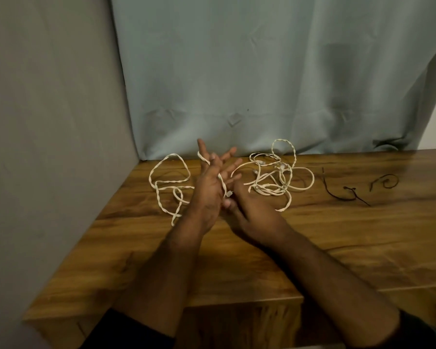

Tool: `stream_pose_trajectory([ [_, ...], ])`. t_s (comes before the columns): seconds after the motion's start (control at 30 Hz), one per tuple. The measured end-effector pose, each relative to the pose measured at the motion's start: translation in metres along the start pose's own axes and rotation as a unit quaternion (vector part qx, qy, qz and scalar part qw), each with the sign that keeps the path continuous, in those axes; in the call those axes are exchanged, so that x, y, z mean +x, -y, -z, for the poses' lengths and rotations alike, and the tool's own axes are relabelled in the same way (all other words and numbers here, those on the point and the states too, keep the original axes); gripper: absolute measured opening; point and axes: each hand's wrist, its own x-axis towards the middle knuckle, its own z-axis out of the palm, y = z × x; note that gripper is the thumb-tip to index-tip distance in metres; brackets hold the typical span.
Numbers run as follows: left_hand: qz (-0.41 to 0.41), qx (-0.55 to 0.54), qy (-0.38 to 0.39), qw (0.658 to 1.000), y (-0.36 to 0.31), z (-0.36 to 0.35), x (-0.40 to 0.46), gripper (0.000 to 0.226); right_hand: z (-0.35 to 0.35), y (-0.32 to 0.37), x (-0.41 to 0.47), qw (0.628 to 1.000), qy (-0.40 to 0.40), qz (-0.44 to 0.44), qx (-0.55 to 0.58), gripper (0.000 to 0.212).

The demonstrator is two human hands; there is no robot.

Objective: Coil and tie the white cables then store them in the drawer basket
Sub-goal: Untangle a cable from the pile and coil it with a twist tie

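Item: white cable [168, 183], one of at least two, lying in loose loops on the wooden desk [337, 222] to the left of my hands, with its end run up across the left hand [208, 195]. Step in hand, as I judge it: the start of coiling the first cable, the first turn just being laid. Left hand: raised edge-on, fingers [202, 149] spread and pointing far, the cable passing diagonally over its back from the far fingers down toward the wrist side; the hand is open, serving as a form for winding, not a clamp. Right hand [249, 212]: touching the left at its near edge, thumb and fingers pinched on the cable's plug end [229, 193], so closed on the cable. Second item: a tangled white heap [272, 177], right of the hands and apart from them, untouched; I cannot tell how many cables it holds. Third item: dark ties [347, 191], farther right on the desk, seemingly for binding. Drawer basket: not in view. Next move, by my estimate: keep the plug pinned and draw the slack from the left loops round the spread fingers in even turns, watching for the loops snagging on one another.
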Motion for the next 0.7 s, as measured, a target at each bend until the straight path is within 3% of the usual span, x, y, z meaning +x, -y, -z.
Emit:
stream_pose_trajectory([
  [0.13,0.016,0.008,0.028,0.999,-0.002,0.000,-0.002,0.059,0.001,-0.003,0.005,0.996,-0.087,0.014,0.010,0.008],
  [0.2,0.026,0.051,0.052,0.997,0.002,-0.001,-0.003,0.060,0.003,-0.007,0.005,0.995,-0.099,-0.007,0.028,0.010],
  [0.33,0.025,0.140,0.078,0.987,0.020,0.002,-0.003,0.050,0.005,-0.011,0.007,0.976,-0.120,-0.059,0.173,0.028],
  [0.43,0.032,0.200,0.092,0.975,0.024,0.003,-0.005,0.070,0.003,-0.008,0.007,0.944,-0.126,-0.098,0.290,0.039],
  [0.57,-0.039,0.294,0.104,0.949,0.023,0.004,-0.008,0.079,0.005,-0.004,0.009,0.877,-0.151,-0.152,0.430,0.036],
  [0.63,-0.049,0.295,0.109,0.948,0.022,0.004,-0.010,0.065,0.007,-0.006,0.010,0.846,-0.155,-0.177,0.479,0.033],
  [0.7,-0.064,0.296,0.126,0.945,0.018,0.001,-0.010,0.044,0.007,-0.005,0.010,0.846,-0.151,-0.192,0.473,0.037],
])
